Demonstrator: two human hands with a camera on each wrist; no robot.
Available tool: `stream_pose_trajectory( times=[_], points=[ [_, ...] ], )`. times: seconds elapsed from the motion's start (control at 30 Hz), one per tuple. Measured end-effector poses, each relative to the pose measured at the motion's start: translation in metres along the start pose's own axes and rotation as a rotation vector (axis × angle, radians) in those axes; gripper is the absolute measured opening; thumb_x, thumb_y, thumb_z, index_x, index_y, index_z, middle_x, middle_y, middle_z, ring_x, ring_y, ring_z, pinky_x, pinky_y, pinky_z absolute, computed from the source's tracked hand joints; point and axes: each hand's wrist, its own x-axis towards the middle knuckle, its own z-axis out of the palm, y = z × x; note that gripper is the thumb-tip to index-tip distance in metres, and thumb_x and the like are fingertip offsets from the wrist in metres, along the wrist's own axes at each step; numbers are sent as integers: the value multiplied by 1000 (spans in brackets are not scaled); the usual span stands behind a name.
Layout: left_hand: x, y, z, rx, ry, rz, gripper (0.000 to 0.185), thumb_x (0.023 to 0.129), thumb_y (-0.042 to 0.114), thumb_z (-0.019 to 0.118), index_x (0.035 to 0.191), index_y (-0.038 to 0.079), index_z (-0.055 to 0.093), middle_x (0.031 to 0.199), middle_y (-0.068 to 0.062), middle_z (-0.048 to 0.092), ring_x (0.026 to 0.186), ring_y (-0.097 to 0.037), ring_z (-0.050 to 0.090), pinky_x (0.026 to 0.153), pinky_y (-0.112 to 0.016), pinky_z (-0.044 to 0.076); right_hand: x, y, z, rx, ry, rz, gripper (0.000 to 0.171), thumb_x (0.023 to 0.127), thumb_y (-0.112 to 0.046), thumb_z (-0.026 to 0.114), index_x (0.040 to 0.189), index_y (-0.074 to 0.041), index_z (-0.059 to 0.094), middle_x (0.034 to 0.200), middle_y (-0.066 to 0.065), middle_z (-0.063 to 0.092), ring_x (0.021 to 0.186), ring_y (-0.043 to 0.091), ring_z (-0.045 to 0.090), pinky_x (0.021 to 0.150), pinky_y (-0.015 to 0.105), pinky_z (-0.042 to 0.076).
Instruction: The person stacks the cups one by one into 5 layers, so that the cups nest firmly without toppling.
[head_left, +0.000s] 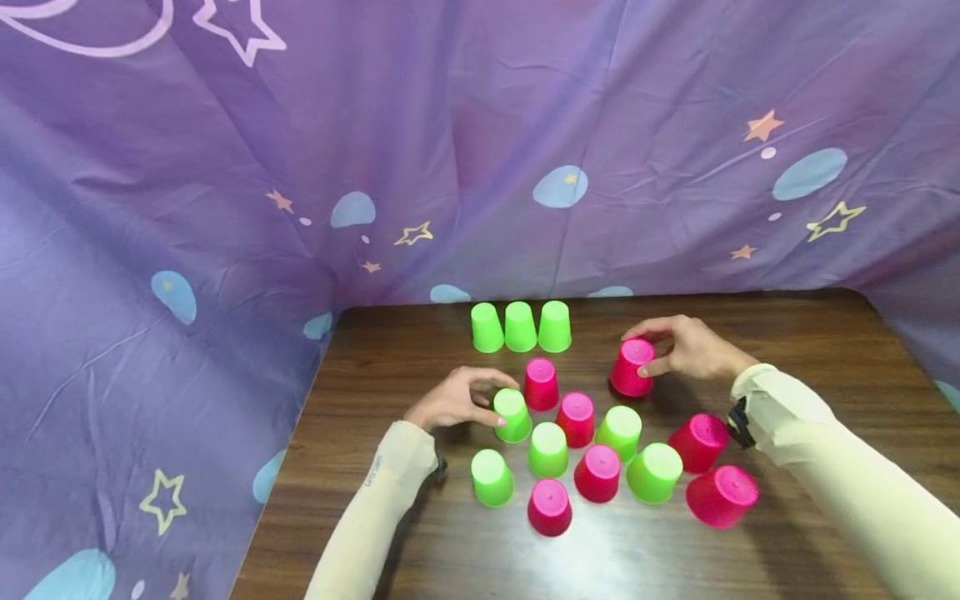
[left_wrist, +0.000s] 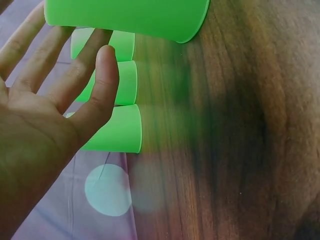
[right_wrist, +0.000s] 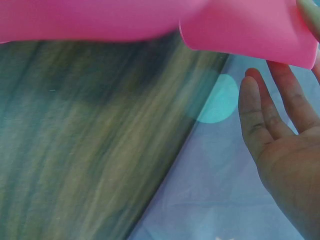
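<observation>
My left hand (head_left: 453,400) holds an upside-down green cup (head_left: 513,417) on the left of a cluster, thumb at its front and a finger behind. In the left wrist view, spread fingers of the left hand (left_wrist: 55,95) reach behind that green cup (left_wrist: 130,15); the thumb does not show. My right hand (head_left: 693,350) grips an upside-down pink cup (head_left: 632,369) behind and right of the cluster. The right wrist view shows the thumb lying over the pink cup (right_wrist: 250,30) and other fingers beyond it. Whether either cup touches the table cannot be told.
Three green cups (head_left: 521,327) stand in a row near the far edge. Several upside-down green and pink cups, including one pink cup (head_left: 550,508) at the front, stand close together on the wooden table (head_left: 360,367). A purple patterned curtain (head_left: 480,150) hangs behind.
</observation>
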Motion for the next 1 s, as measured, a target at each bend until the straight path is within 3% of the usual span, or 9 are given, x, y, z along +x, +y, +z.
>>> stream_pose_trajectory(
  times=[0.2, 0.5, 0.8, 1.0],
  points=[
    [5, -2, 5, 26, 3, 8, 53, 78, 12, 85, 127, 12, 67, 128, -9, 70, 115, -23, 67, 96, -42, 58, 16, 0, -2, -35, 25, 57, 47, 70, -15, 91, 114, -12, 73, 107, 6, 77, 94, 5, 65, 84, 27, 52],
    [10, -2, 8, 41, -1, 13, 49, 79, 11, 84, 125, 13, 68, 128, -7, 71, 117, -23, 66, 97, -42, 58, 35, 6, -3, -70, 87, 216, 49, 74, -19, 89, 119, -11, 70, 117, 16, 74, 112, 34, 66, 97, 47, 47],
    [5, -2, 11, 77, -24, -16, 47, 80, 12, 84, 124, 14, 69, 125, -2, 72, 114, -14, 66, 96, -36, 58, 50, 10, 17, -25, 141, 387, 48, 77, -20, 85, 122, -11, 69, 108, 18, 75, 102, 33, 68, 84, 34, 46],
    [3, -1, 5, 78, 21, -5, 47, 79, 10, 85, 123, 14, 69, 124, -4, 72, 114, -18, 66, 96, -39, 58, 70, 8, 26, -28, 170, 385, 52, 77, -23, 84, 124, -11, 67, 110, 20, 74, 106, 38, 67, 91, 47, 49]
  ],
)
